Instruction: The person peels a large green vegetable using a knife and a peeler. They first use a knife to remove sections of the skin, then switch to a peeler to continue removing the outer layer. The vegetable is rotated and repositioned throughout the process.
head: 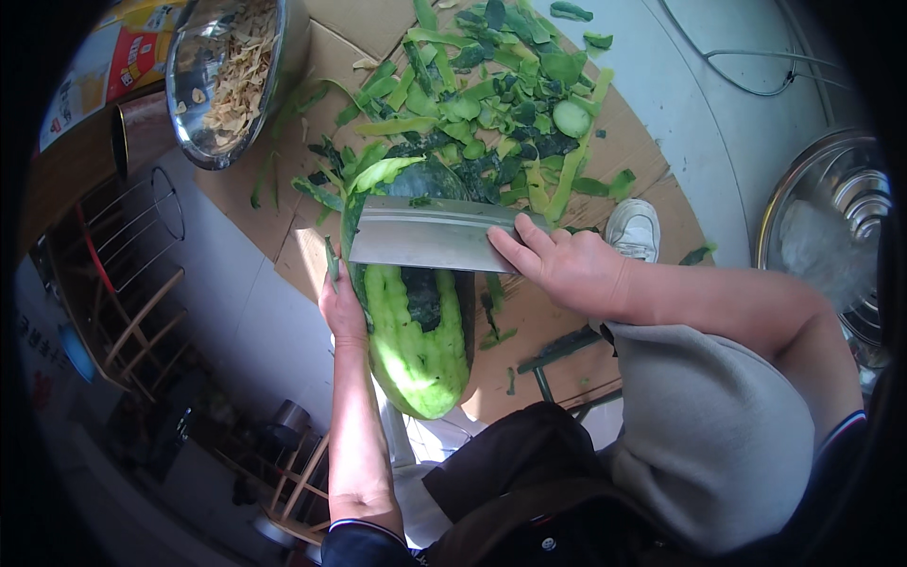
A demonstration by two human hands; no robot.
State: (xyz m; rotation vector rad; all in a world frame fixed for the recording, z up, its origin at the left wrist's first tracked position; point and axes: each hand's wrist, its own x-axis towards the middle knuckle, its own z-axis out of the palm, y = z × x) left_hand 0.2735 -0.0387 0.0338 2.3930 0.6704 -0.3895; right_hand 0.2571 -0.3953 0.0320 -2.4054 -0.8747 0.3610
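A large winter melon point(418, 375) lies lengthwise before me, its near end peeled to pale green flesh with a dark strip of rind left on top. Across it rests the wide steel blade of a cleaver point(432, 237). My right hand point(574, 266) grips the cleaver at its right end, fingers bent over the blade's corner; the handle is hidden in the hand. On the melon's left side, my left hand point(344, 305) supports it, some fingers out of sight behind the rind. A peeled flap point(382, 173) curls up at the far end.
Green peelings point(489, 106) are strewn over flattened cardboard point(616, 142) on the floor. A metal bowl point(273, 78) of dry, pale flakes stands at upper left. A white shoe point(633, 227) is beside the peelings. At right is a round metal pan point(779, 191); a cable point(744, 53) lies above it.
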